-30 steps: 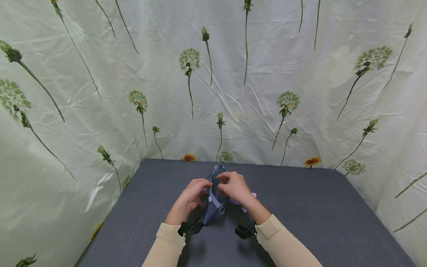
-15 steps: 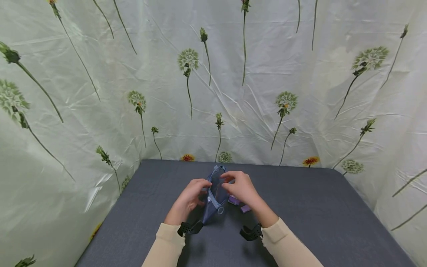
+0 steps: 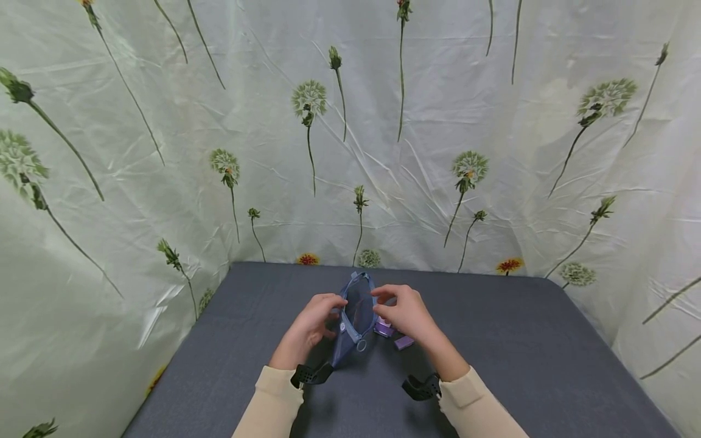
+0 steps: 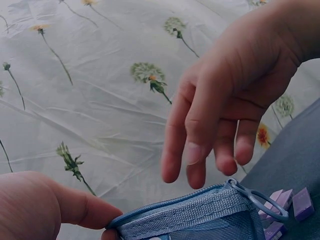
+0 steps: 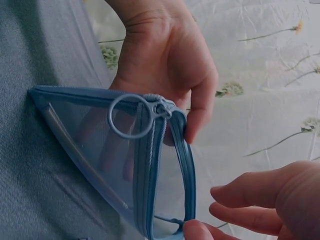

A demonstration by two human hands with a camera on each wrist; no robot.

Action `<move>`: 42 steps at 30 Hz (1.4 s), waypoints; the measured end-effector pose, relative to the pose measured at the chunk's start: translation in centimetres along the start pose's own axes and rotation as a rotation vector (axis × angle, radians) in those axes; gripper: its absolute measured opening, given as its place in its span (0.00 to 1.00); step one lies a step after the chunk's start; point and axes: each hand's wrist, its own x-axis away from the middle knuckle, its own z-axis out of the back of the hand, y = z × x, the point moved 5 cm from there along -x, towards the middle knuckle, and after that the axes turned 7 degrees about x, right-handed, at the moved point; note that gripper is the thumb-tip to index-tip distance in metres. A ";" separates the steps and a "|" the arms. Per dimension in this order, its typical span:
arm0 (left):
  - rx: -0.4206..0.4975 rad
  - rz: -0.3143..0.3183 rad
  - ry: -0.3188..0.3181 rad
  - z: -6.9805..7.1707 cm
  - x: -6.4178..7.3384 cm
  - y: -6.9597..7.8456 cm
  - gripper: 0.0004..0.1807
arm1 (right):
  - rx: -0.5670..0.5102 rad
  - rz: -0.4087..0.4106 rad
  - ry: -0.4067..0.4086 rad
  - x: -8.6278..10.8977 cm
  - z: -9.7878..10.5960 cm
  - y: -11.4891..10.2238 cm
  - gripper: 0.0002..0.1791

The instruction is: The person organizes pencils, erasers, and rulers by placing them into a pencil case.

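Note:
A blue mesh zip pouch (image 3: 345, 340) stands with its zipped mouth spread apart. My left hand (image 3: 316, 319) pinches one rim of it between thumb and fingers, its other fingers behind the mesh in the right wrist view. My right hand (image 3: 404, 310) is at the opposite rim with fingers loosely bent and nothing seen between them. In the right wrist view, one right fingertip (image 5: 196, 231) meets the rim or overlaps it; I cannot tell which. A round ring pull (image 5: 131, 116) hangs at the zip's end. Something slim and pale (image 5: 82, 147) shows through the mesh.
Small purple blocks (image 3: 404, 342) lie on the dark table (image 3: 493, 353) right of the pouch. More purple and pink blocks (image 4: 302, 204) show in the left wrist view. A flower-printed curtain (image 3: 416, 182) hangs behind the table.
My right hand has drawn back rightward from over the pouch's mouth to its right rim. More of the purple blocks shows. My left hand keeps its place on the pouch.

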 end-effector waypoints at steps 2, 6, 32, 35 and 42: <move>0.000 -0.004 -0.001 0.0 0.0 0.0 0.08 | 0.000 -0.005 -0.013 0.2 0.1 0.2 0.16; -0.003 -0.011 -0.001 -0.1 0.1 0.0 0.08 | 0.007 -0.010 -0.034 0.5 0.5 0.7 0.17; 0.012 -0.008 0.002 -0.1 0.2 0.0 0.07 | 0.002 0.036 -0.199 0.8 1.8 5.0 0.23; 0.009 -0.007 0.002 0.0 0.1 -0.2 0.07 | 0.000 0.051 -0.223 0.7 1.8 5.5 0.23; 0.006 -0.015 -0.001 0.0 0.1 -0.2 0.08 | -0.003 0.049 -0.290 0.7 1.7 6.7 0.22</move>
